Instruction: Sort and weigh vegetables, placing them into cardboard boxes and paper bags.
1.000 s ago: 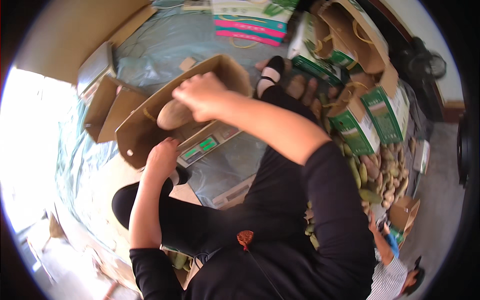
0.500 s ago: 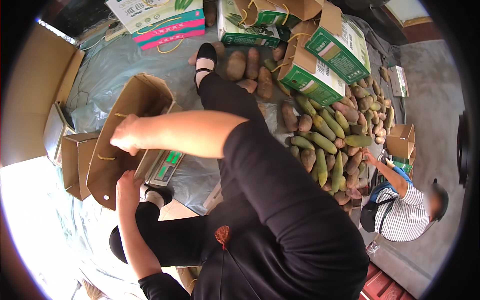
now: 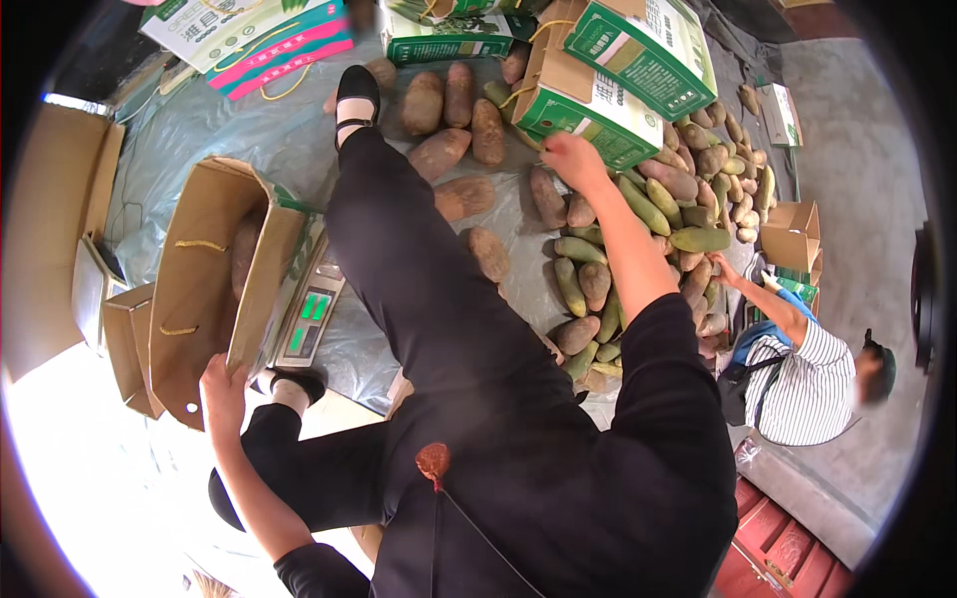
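An open cardboard box (image 3: pixel 204 284) with yellow rope handles stands to my left, resting on or against a scale (image 3: pixel 302 334) with a lit green display. Its near edge is gripped by my left hand (image 3: pixel 223 389). Inside, partly in shadow, lies a reddish-brown root vegetable (image 3: pixel 246 251). My right hand (image 3: pixel 576 162) is stretched out to the far right, beside a green and white box (image 3: pixel 598 125) and above the heap of vegetables. Its fingers look bent, but I cannot make out whether anything is in them. Nearest below it are a brownish root (image 3: pixel 547 197) and green radishes (image 3: pixel 643 206).
Several large roots (image 3: pixel 439 154) lie loose past my outstretched foot. A pink and teal box (image 3: pixel 284 55) stands at the far left, a smaller carton (image 3: pixel 128 344) left of the scale. On the right, another person (image 3: pixel 797 384) reaches into the heap.
My right hand has left the cardboard box and swung right to the heap and green boxes. My left hand stays on the box edge. The root inside the box now shows.
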{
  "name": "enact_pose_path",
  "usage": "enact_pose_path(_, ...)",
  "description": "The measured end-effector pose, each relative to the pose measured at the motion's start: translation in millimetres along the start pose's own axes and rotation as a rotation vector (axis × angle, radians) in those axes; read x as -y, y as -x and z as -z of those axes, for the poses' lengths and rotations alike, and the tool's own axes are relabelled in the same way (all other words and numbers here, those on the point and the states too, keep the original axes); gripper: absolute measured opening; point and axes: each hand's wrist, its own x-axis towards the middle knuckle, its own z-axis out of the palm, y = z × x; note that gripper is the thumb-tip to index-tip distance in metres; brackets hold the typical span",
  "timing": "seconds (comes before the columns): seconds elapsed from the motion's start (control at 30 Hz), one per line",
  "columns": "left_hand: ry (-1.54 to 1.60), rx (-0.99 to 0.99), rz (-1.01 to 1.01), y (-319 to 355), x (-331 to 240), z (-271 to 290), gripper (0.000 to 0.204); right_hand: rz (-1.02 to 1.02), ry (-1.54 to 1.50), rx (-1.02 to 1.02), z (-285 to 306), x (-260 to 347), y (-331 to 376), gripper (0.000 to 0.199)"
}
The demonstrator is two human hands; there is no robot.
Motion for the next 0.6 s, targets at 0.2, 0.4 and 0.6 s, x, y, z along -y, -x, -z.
enact_pose_path(0.2, 0.004, -0.007, 0.067, 7, -2, 1, 0.018, -0.586, -0.108, -0.096, -59, -133, 57, 0.044)
enact_pose_path(0.4, 0.003, -0.051, 0.025, 9, 11, -2, 0.016, -1.24, -0.665, -0.234, -93, -125, 60, 0.052)
enact_pose_path(0.6, 0.012, -0.059, 0.027, 10, 21, -2, 0.016, -1.348, -1.026, -0.281, -106, -120, 51, 0.049)
